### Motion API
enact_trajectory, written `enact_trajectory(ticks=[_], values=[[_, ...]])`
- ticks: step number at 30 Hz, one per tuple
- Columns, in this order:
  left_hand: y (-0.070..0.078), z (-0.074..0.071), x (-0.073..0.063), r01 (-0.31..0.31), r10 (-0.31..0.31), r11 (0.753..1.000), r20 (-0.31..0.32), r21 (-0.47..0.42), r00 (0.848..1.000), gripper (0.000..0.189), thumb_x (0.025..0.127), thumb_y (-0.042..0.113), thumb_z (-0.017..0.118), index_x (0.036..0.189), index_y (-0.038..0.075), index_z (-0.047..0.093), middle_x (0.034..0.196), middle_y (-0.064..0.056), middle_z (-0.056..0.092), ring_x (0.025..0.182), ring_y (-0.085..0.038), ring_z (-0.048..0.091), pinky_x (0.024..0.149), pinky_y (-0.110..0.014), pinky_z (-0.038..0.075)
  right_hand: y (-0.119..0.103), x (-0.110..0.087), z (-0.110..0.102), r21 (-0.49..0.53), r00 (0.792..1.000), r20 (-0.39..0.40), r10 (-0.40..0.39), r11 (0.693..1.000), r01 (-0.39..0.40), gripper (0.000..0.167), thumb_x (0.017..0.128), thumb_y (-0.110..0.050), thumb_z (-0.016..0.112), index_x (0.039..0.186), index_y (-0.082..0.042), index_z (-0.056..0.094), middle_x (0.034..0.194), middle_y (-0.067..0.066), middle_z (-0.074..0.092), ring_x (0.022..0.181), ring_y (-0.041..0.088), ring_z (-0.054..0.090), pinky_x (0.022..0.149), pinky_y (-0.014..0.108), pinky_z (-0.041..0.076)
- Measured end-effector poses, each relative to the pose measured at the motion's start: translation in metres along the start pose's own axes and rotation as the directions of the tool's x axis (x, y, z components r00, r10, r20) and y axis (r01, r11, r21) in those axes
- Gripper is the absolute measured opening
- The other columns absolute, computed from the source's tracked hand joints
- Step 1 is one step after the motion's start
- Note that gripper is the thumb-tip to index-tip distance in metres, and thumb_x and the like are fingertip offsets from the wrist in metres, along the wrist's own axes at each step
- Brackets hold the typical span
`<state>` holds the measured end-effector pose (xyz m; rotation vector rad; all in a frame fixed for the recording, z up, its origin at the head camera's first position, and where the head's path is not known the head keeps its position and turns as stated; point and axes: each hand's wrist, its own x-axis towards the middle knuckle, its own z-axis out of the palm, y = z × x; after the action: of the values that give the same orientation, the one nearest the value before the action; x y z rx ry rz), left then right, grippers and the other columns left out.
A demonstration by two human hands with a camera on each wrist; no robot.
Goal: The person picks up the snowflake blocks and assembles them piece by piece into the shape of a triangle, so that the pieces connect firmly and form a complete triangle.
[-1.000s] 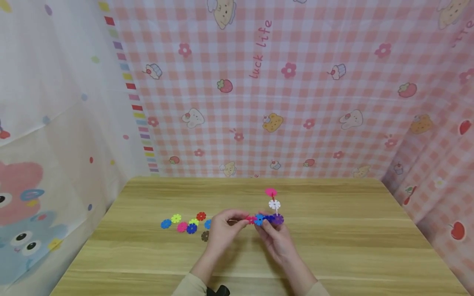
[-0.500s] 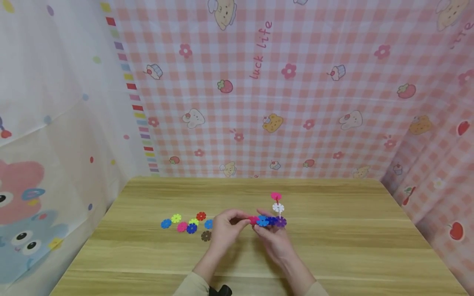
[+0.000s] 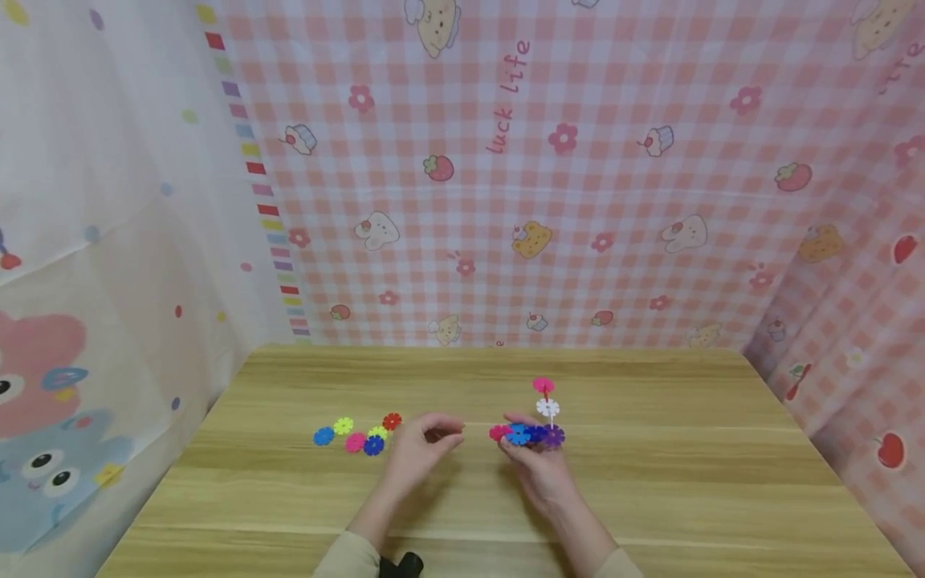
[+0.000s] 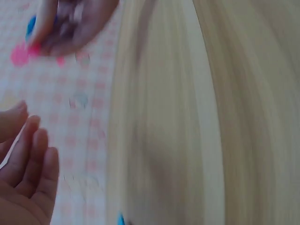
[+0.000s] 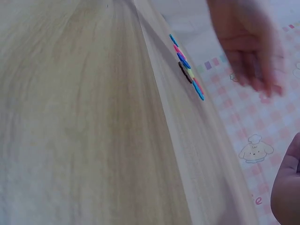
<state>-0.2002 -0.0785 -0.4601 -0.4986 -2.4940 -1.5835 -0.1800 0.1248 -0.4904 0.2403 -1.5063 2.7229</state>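
Observation:
A bent chain of joined snowflake discs is held by my right hand. It runs from a pink disc through a light blue disc and dark blue to a purple disc. From there it rises to a white disc and another pink one on top, with a red piece seen edge-on between. To the left, apart from the chain, my left hand hovers over the table with loosely curved fingers and nothing between them. Both wrist views are blurred; the left one shows these fingers parted from the thumb.
Loose discs lie left of my left hand, among them a light blue disc, a yellow disc and a red disc. A brown disc shows in the right wrist view. The wooden table ends at a checked cloth.
My left hand has let go of the chain's pink end and moved left, covering the brown disc and a light blue one. My right hand, still holding the chain, has shifted slightly right.

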Motion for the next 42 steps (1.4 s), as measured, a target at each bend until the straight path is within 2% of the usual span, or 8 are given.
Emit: enact_trajectory(ticks=[3,9,13,17,23,27,32,42], values=[[-0.017,-0.018,-0.003,0.017,-0.016,0.998,-0.003,0.068,1.000,0.013,0.083,0.001,0.077,0.096,0.003,0.075,0.090,-0.003,0.073,0.079,-0.016,0.065,0.072,-0.028,0.055,-0.001,0.000,0.000,0.000,1.000,0.005,0.001,1.000,-0.001,0.054,0.083,0.023,0.055,0.102,-0.024,0.074,0.098,0.001,0.068,0.092,0.012,0.067,0.090,0.026,0.053],[-0.044,-0.046,-0.012,0.106,-0.105,0.989,-0.013,0.106,0.994,0.020,0.080,-0.002,0.079,0.099,0.002,0.075,0.094,-0.007,0.072,0.080,-0.017,0.063,0.071,-0.027,0.054,-0.003,0.000,-0.002,0.026,1.000,0.006,-0.001,1.000,0.001,0.053,0.083,0.024,0.053,0.103,-0.020,0.074,0.101,0.004,0.068,0.094,0.015,0.068,0.091,0.027,0.053],[-0.054,-0.057,-0.014,0.148,-0.149,0.981,0.000,0.129,0.989,0.028,0.077,-0.002,0.081,0.103,0.003,0.075,0.095,-0.005,0.072,0.084,-0.017,0.064,0.075,-0.030,0.055,-0.003,-0.001,-0.003,0.027,1.000,0.013,-0.005,1.000,0.004,0.051,0.084,0.023,0.053,0.104,-0.020,0.074,0.101,0.003,0.068,0.094,0.015,0.068,0.091,0.027,0.053],[-0.058,-0.063,-0.016,0.178,-0.184,0.977,0.038,0.118,0.982,0.036,0.073,-0.001,0.083,0.108,0.002,0.075,0.098,-0.007,0.072,0.089,-0.020,0.065,0.081,-0.034,0.055,-0.004,0.000,-0.002,0.027,1.000,0.003,0.008,1.000,-0.008,0.051,0.084,0.023,0.053,0.103,-0.019,0.074,0.105,0.005,0.065,0.094,0.015,0.067,0.090,0.027,0.053],[-0.064,-0.065,-0.019,0.140,-0.148,0.985,0.080,0.099,0.986,0.039,0.071,0.002,0.086,0.107,-0.001,0.074,0.097,-0.007,0.071,0.085,-0.019,0.063,0.074,-0.026,0.054,-0.005,-0.001,0.000,0.029,1.000,-0.015,0.017,0.999,-0.016,0.050,0.083,0.024,0.053,0.103,-0.017,0.073,0.106,0.007,0.063,0.093,0.015,0.067,0.090,0.028,0.054],[-0.069,-0.064,-0.019,0.070,-0.083,0.990,0.107,0.121,0.991,0.037,0.070,0.000,0.086,0.105,-0.003,0.074,0.096,-0.008,0.070,0.083,-0.020,0.062,0.070,-0.023,0.054,-0.006,-0.001,0.001,0.027,0.999,-0.025,0.024,0.999,-0.024,0.049,0.083,0.023,0.054,0.103,-0.017,0.073,0.108,0.010,0.062,0.094,0.016,0.067,0.090,0.029,0.054],[-0.074,-0.062,-0.020,-0.007,-0.016,0.983,0.129,0.183,0.992,0.034,0.070,-0.001,0.086,0.103,-0.001,0.075,0.096,-0.007,0.069,0.079,-0.016,0.061,0.067,-0.023,0.053,-0.006,0.000,0.001,0.031,0.999,-0.019,0.034,0.999,-0.033,0.049,0.084,0.022,0.054,0.103,-0.018,0.073,0.110,0.011,0.061,0.095,0.017,0.067,0.092,0.030,0.053],[-0.075,-0.063,-0.018,-0.055,0.011,0.965,0.169,0.258,0.986,0.030,0.072,0.001,0.085,0.100,0.006,0.077,0.096,-0.001,0.068,0.078,-0.011,0.055,0.066,-0.023,0.048,-0.004,0.000,0.001,0.014,0.999,-0.031,0.034,0.999,-0.034,0.049,0.084,0.023,0.054,0.103,-0.018,0.073,0.102,0.005,0.064,0.092,0.014,0.067,0.090,0.028,0.054]])
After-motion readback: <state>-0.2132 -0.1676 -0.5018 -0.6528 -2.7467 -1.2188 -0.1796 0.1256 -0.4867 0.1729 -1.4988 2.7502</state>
